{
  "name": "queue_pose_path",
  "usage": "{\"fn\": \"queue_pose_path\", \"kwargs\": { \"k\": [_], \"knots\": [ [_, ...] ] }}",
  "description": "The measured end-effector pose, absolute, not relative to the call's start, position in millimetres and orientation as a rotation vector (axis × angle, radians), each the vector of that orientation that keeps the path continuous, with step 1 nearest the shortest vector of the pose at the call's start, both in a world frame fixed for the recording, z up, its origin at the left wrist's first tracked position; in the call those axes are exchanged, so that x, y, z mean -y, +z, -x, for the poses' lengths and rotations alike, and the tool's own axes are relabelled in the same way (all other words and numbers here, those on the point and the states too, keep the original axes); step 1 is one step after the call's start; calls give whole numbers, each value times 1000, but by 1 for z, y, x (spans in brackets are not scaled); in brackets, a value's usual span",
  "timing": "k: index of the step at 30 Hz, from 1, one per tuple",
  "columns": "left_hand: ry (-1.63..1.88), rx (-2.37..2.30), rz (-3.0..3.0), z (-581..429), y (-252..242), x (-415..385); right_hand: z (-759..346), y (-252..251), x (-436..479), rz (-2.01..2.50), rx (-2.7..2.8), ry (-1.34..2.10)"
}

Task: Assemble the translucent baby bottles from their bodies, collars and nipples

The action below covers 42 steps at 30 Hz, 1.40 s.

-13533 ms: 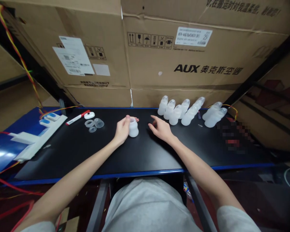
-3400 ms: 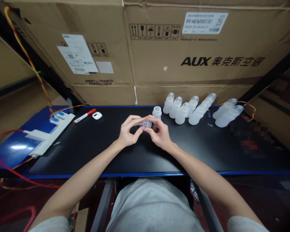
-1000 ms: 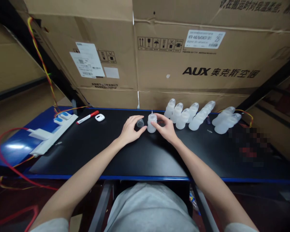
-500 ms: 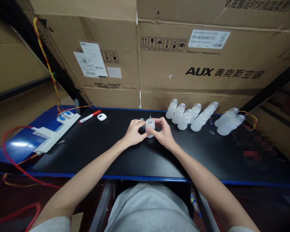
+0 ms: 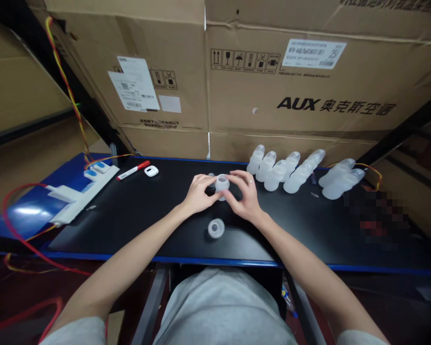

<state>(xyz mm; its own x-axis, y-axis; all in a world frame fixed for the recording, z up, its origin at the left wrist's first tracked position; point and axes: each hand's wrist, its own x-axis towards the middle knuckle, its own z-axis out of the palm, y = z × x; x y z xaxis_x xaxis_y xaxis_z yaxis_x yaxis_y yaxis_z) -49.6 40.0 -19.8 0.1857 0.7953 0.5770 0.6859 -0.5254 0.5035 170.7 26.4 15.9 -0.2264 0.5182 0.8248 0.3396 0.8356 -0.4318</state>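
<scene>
A small translucent white bottle (image 5: 222, 188) stands upright on the black mat, its wide mouth uncovered. My left hand (image 5: 201, 193) has fingers and thumb around its left side. At its right is my right hand (image 5: 244, 195), fingers spread and curved; the thumb is at the front of the bottle, and whether it touches cannot be told. Closer to my body a round whitish collar-like cap (image 5: 216, 228) shows its ringed opening. A small clear cap (image 5: 211, 177) is partly hidden behind my left fingers.
Several frosted bottles with clear domed tops (image 5: 275, 175) stand at the back right. On the left are a red-and-white marker (image 5: 133, 170), a small white case (image 5: 151, 171) and a power strip (image 5: 89, 196) with cables. Cardboard (image 5: 244, 105) walls the back.
The collar-like cap with a thin spout has come off the bottle, and a round cap now shows nearer my body. My right fingers have spread wider; my left hand remains at the bottle.
</scene>
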Motion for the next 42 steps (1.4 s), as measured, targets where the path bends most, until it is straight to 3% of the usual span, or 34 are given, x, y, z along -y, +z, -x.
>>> {"fn": "queue_pose_path", "kwargs": {
  "k": [3,8,15,22,29,42],
  "knots": [
    [1216,-1455,-2305,48,-22,-40,-162,5,-3,394,2149,93],
    [1247,-1458,-2281,46,-22,-39,-137,-15,37,-27,2614,266],
    [1237,-1420,-2273,43,-19,-35,-131,-23,44,27,2626,378],
    [1233,-1313,-2296,49,-24,-38,-144,-1,23,259,2208,841],
    [1200,-1205,-2324,44,-19,-31,-180,34,-19,742,1676,465],
    [1214,-1229,-2310,43,-15,-29,-204,26,-51,693,2055,380]
  ]
}}
